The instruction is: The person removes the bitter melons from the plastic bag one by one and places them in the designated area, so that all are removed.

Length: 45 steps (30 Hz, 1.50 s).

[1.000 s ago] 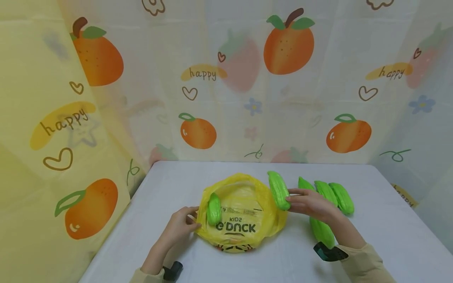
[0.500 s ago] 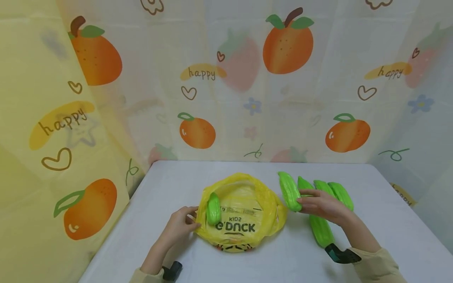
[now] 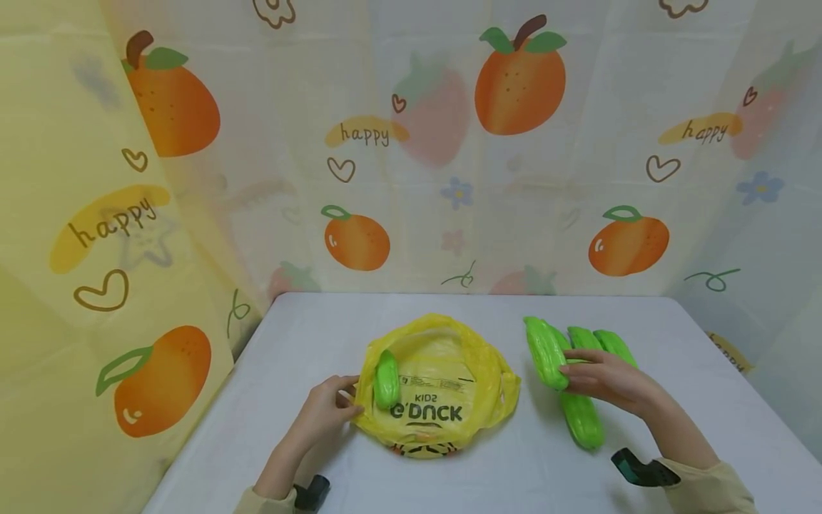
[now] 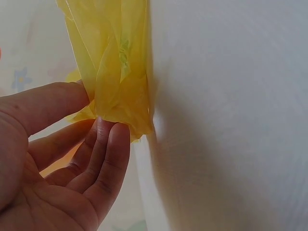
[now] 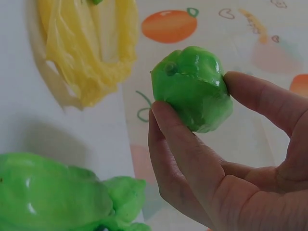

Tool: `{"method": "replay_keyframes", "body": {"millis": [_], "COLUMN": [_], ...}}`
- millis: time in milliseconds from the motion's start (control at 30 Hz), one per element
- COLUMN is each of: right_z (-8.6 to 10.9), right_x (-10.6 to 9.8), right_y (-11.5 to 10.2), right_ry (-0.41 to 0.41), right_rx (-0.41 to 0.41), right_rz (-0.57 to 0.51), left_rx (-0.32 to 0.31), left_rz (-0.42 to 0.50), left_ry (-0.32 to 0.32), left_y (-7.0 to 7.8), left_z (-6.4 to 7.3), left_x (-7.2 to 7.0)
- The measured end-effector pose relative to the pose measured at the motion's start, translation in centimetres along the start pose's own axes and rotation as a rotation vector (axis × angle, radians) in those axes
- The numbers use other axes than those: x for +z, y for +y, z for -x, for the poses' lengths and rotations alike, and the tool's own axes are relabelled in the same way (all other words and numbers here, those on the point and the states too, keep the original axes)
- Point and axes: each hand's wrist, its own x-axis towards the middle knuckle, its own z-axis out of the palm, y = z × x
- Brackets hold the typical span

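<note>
My right hand (image 3: pixel 606 378) pinches a bright green, ridged toy gourd (image 3: pixel 544 353) between thumb and fingertips, raised above the table right of the bag. The right wrist view shows this gourd (image 5: pixel 190 91) end-on, fingers on one side and thumb on the other. A yellow plastic bag (image 3: pixel 488 400) with dark lettering lies mouth open mid-table, one green gourd (image 3: pixel 387 380) inside at its left. My left hand (image 3: pixel 324 410) pinches the bag's left edge; in the left wrist view the thumb and fingertips meet at the yellow plastic (image 4: pixel 118 91).
Several more green gourds lie on the right side of the white table (image 3: pixel 462 492), partly hidden by my right hand; one gourd (image 3: pixel 583 422) lies nearer the front. Fruit-printed curtains (image 3: pixel 411 178) stand behind and beside the table.
My right hand has moved right with the gourd, away from over the bag's right edge toward the other gourds. My left hand and the bag have stayed put.
</note>
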Motion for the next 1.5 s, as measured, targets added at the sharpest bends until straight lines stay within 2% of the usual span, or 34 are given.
{"method": "replay_keyframes", "body": {"millis": [400, 533, 1233, 1500], "right_z": [1.5, 1.8, 4.1, 4.5], "right_x": [-2.5, -3.3, -6.1, -7.0], "right_y": [1.1, 1.5, 4.5, 6.1], "right_ry": [0.016, -0.004, -0.007, -0.045], "right_rx": [0.037, 0.036, 0.089, 0.133], "right_rz": [0.046, 0.059, 0.072, 0.013], "left_rx": [-0.002, -0.005, -0.001, -0.001], "left_rz": [-0.019, -0.017, -0.013, -0.017], "left_ry": [0.003, 0.001, -0.006, -0.018], "left_y": [0.1, 0.2, 0.2, 0.4], "left_z": [-0.2, -0.2, -0.1, -0.1], "left_x": [-0.1, -0.1, -0.1, -0.1]}}
